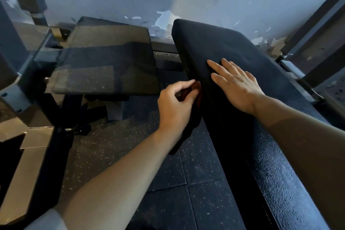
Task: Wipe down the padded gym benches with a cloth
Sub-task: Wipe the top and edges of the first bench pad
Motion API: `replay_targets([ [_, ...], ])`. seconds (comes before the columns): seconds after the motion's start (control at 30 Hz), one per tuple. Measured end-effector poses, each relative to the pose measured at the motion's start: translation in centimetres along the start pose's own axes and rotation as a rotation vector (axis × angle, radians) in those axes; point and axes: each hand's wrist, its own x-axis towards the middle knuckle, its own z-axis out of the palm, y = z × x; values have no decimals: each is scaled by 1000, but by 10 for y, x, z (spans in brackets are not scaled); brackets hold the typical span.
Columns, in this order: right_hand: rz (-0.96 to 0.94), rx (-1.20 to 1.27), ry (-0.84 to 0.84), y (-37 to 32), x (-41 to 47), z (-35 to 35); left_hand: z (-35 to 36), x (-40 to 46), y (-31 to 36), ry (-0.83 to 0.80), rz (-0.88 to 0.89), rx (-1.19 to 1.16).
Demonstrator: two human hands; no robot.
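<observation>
Right hand (237, 87) flat, fingers straight, pressing on black bench pad (214, 43); left hand (175, 104) pinching dark cloth (188, 127) hanging beside pad's left edge

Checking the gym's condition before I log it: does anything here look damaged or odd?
Yes: paint is peeling off the blue wall behind the black padded bench, leaving pale bare patches along its base.
</observation>
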Motion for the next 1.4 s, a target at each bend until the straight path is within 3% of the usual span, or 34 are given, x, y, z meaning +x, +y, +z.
replay_targets([
  [0.07,4,1,4,1,5,0,1,24,6,60,-49,-24],
  [0.27,-8,-9,-13,3,15,0,3,31,1,13,103,188],
  [0.43,-27,-51,5,7,22,-1,14,91,-3,124,-106,206],
  [0.57,-32,-57,16,9,26,0,7,60,-28,72,165,253],
  [0.63,-42,-65,24,10,29,0,7,61,-36,87,221,240],
  [0.83,-49,-50,14,12,37,0,16,105,-30,129,131,250],
  [1.03,-52,-65,24,13,40,-2,0,45,-35,33,323,196],
  [1.23,-48,-61,14,11,42,-4,12,81,-29,114,91,169],
  [1.4,-45,-80,15,11,43,-4,-2,46,-31,7,263,162],
])
